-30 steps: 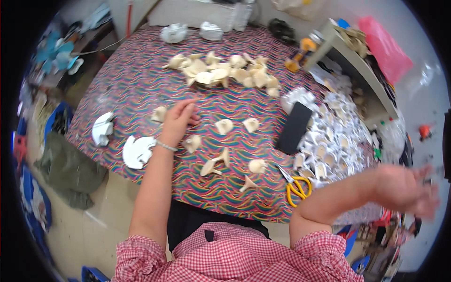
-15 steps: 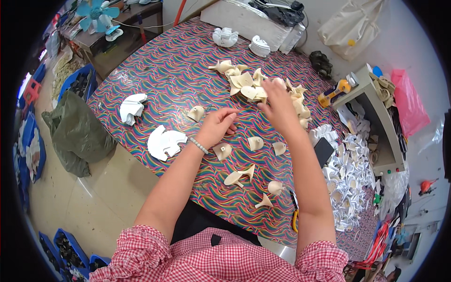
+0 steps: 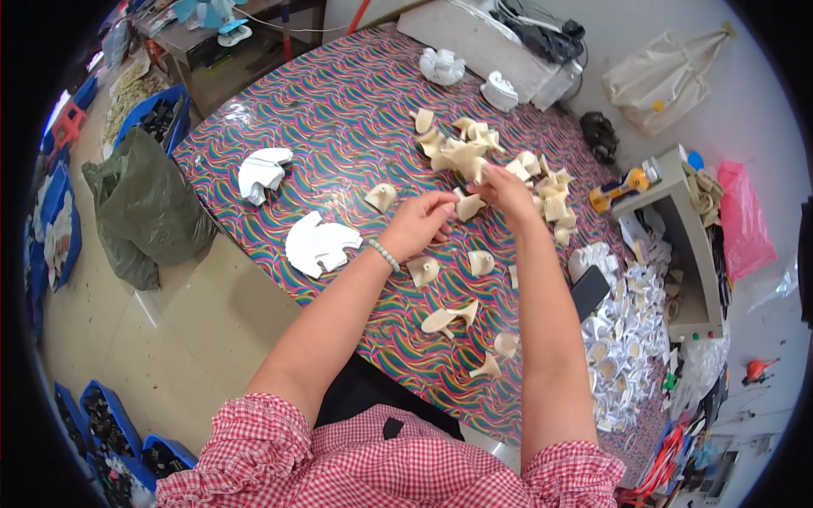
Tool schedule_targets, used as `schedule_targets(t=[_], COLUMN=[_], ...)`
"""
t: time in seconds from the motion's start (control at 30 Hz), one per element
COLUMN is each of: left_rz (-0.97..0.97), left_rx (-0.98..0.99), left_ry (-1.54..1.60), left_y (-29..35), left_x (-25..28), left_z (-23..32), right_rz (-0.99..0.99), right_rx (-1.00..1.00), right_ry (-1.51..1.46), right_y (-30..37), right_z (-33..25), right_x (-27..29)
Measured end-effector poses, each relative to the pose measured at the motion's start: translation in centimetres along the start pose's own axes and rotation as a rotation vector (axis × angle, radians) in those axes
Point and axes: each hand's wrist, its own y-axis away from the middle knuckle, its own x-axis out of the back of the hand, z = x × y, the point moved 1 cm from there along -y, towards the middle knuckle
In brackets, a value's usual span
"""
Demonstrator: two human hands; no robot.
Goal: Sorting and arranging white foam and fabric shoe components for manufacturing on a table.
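Several cream-coloured curved moulded pieces lie before me on the table; I cannot tell what they are parts of. At the near edge of a loose pile, my right hand [image 3: 506, 193] has its fingers closed on a cream piece [image 3: 462, 159], which is blurred. My left hand [image 3: 417, 225], a beaded bracelet at its wrist, hovers with fingers loosely bent and nothing visible in them. Its fingertips come close to another cream piece [image 3: 469, 207] between the hands; whether they touch is unclear. Single cream pieces [image 3: 423, 271] are spread nearer to me.
White notched stacks [image 3: 318, 244] sit to the left. A heap of white wrapped pieces [image 3: 627, 339] and a dark phone [image 3: 590, 293] lie right, beside a grey open-fronted case [image 3: 690, 245]. A yellow bottle [image 3: 622, 190] stands behind. A green sack [image 3: 144, 212] leans by the table's left edge.
My right hand has come nearer to me, and cream pieces at the pile's near side have shifted and spread. One now lies between my hands. The whole view has swung slightly.
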Motion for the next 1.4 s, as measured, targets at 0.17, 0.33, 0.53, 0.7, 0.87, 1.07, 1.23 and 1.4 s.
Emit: schedule_targets(t=[0.17,0.33,0.53,0.7,0.87,1.07,1.23,1.4], left_rz=[0.029,0.168,-0.077,-0.112,-0.109,-0.163,-0.149,-0.114], left_rx=[0.014,-0.103,-0.041,-0.006,-0.105,-0.075,-0.086,-0.15], left_ry=[0.082,0.315,0.762,0.808,0.653,0.666,0.673,0.439], left_y=[-1.1,-0.4,0.9,0.0,2.1,0.5,1.2,0.8], left_x=[-0.6,1.7,1.0,-0.6,0.5,-0.8,0.2,-0.4], left_z=[1.3,-0.3,3.2,1.6,3.1,3.0,3.2,3.4], right_rz=[0.103,0.001,0.145,0.032,0.037,0.35,0.394,0.432], right_rx=[0.074,0.266,0.801,0.852,0.152,0.231,0.497,0.498], right_ry=[-0.707,-0.475,0.448,0.654,-0.583,0.427,1.032,0.372], right_y=[0.2,2.7,9.7,14.4,10.3,7.9,8.6,10.0], right_z=[1.6,-2.1,-2.9,-2.5,-0.1,1.9,2.2,-2.5], right_x=[0.3,-1.1,-1.2,-3.3,-3.8,5.3,6.7,4.9])
